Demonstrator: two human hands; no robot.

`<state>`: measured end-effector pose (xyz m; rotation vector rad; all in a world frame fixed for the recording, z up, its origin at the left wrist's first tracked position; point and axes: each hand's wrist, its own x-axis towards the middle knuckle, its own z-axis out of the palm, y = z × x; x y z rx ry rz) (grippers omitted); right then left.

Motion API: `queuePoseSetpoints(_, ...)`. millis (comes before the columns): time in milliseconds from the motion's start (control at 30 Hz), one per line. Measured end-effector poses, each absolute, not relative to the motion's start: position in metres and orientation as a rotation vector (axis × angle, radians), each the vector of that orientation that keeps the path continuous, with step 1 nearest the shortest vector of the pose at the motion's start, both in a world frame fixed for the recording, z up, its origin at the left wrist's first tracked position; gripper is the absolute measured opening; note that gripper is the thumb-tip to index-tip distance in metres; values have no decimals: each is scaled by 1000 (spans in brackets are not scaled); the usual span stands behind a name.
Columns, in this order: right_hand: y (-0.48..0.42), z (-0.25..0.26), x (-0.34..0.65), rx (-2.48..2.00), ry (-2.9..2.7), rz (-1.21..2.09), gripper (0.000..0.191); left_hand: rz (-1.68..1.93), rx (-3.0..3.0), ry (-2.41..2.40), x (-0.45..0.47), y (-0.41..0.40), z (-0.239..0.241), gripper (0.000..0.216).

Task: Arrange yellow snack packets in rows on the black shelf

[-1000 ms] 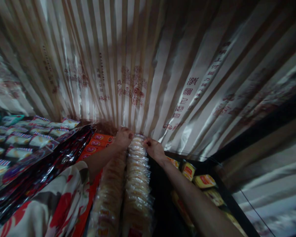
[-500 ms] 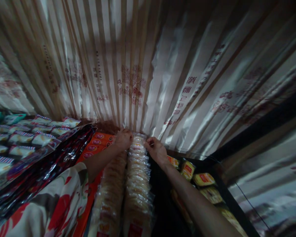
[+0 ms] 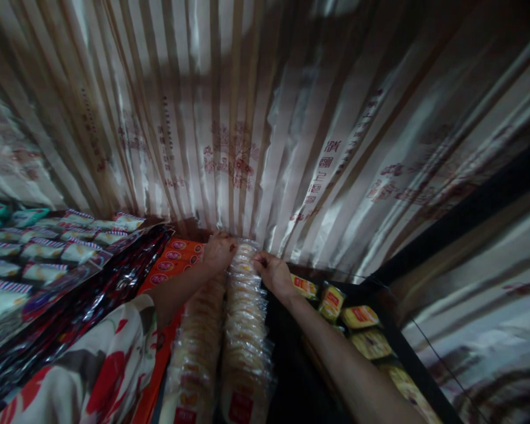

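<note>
Two long rows of clear-wrapped round cracker packets [image 3: 245, 330] run away from me down the middle of a shelf. My left hand [image 3: 219, 251] is closed on the far end of the rows, its fingers curled on the left side of the last packets. My right hand [image 3: 271, 272] pinches the same far end from the right side. Both hands reach up to a striped, shiny curtain [image 3: 247, 129] with red print that hangs behind the goods.
Orange boxes [image 3: 172, 259] lie left of the cracker rows. Shiny black-and-red packs [image 3: 92, 294] and white snack packets [image 3: 39, 250] fill the left. Yellow packets [image 3: 357, 318] sit in a dark tray on the right. My floral sleeve [image 3: 97, 365] is at lower left.
Both hands have stayed at the far end of the cracker rows. My right hand has shifted slightly left and down, and the view has turned a little.
</note>
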<state>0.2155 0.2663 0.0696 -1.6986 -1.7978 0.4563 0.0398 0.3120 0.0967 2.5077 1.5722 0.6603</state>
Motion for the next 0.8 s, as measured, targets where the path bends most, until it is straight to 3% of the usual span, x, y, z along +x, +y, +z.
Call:
queuePoseSetpoints(367,268,66,215,-1716,-1730,472,10,641,2336,1676,41,308,96,19)
queuePoseSetpoints(800,267,69,216,-1672,-1688,336,17,544,2576,1629,42,301,97,12)
